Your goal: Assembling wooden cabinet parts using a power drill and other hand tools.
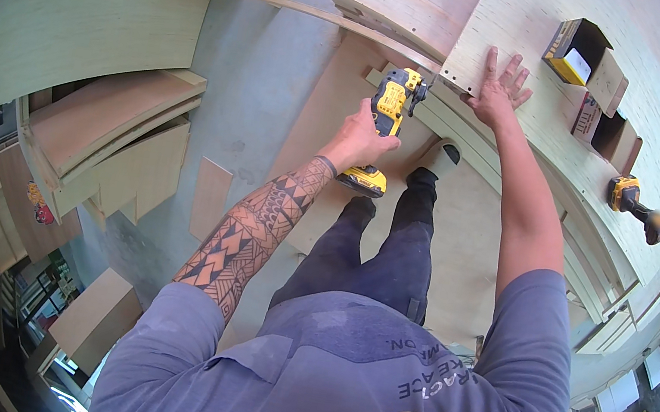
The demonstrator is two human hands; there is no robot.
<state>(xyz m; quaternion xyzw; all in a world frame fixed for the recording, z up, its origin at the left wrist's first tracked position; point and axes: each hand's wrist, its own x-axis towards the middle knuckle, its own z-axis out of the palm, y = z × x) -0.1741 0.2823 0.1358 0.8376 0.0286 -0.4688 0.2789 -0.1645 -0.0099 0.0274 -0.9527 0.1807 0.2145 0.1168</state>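
My left hand (356, 137) is wrapped round a yellow and black cordless power tool, apparently an oscillating multi-tool (393, 101). The tool's head points up and to the right, close to a plywood panel corner, and its battery (364, 180) shows below my wrist. Whether the head touches the wood I cannot tell. Fingers spread, my right hand (501, 93) lies flat on the edge of a pale plywood panel (500, 25). Small dark holes dot that panel's near corner, just left of the hand.
Right of my right hand, two open cardboard boxes (570, 52) and a yellow and black cordless drill (633, 203) rest on the plywood. A thin wood strip (327, 17) runs across at the top. Curved plywood pieces (113, 117) are stacked at left. My feet stand below the tool.
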